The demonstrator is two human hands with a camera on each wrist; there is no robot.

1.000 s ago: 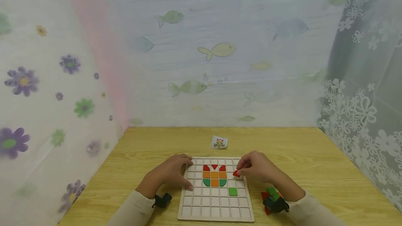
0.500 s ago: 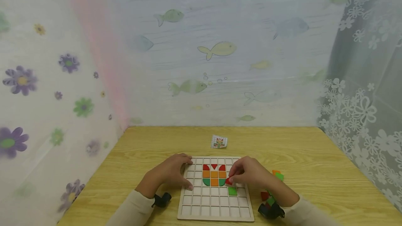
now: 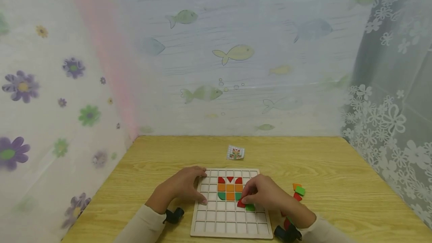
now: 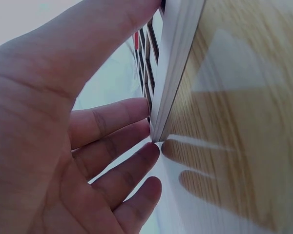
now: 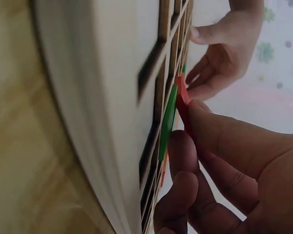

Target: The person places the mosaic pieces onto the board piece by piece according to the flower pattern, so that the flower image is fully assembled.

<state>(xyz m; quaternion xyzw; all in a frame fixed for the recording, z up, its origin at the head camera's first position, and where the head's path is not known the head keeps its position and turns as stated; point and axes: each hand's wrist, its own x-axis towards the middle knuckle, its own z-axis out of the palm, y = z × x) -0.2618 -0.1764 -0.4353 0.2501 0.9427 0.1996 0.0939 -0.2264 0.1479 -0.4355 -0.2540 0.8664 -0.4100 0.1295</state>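
A white wooden grid board [image 3: 219, 231] lies on the table. My left hand [image 3: 182, 186] rests at its left edge; in the left wrist view the fingers [image 4: 119, 114] are fairly straight and touch the board's border. Between thumb and fingers, my right hand [image 3: 266, 194] pinches a red tile [image 3: 240, 204] over the grid, just below the green rounded tile [image 3: 238, 196]. Beside it, a light green square tile [image 3: 250, 208] sits partly covered by that hand. In the right wrist view the red tile [image 5: 182, 103] is tilted against the green square's edge.
Orange tiles [image 3: 230, 188] and red tiles [image 3: 230, 179] sit in the board's upper cells. Loose tiles [image 3: 300, 191] lie right of the board, some hidden under the right forearm. Behind the board lies a small printed pattern card [image 3: 235, 152].
My right hand has moved left and nearer across the board with the red tile, from the right-hand columns to beside the green square. The left hand has stayed in place.
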